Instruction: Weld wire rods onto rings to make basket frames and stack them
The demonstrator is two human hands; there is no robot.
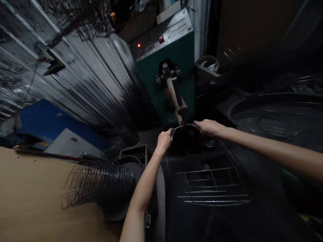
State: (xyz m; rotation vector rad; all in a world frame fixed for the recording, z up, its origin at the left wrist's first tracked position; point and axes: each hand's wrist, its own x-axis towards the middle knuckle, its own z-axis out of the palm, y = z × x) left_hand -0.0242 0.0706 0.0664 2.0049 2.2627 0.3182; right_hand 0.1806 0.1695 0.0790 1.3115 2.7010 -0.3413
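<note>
Both of my hands grip a round wire grille [212,183] at its far curved rim. My left hand [164,140] is closed on the rim's left side, my right hand [208,127] is closed on its right side. The held rim sits right under the copper-coloured arm [176,98] that sticks out from a green machine [165,64]. The grille's straight wires run back toward me over a dark surface.
A stack of similar wire grilles [97,181] lies on its side at the edge of a wooden board [30,198] on the left. Corrugated metal sheeting [83,74] stands behind. A large round dark tray [280,116] with wire rings is at the right.
</note>
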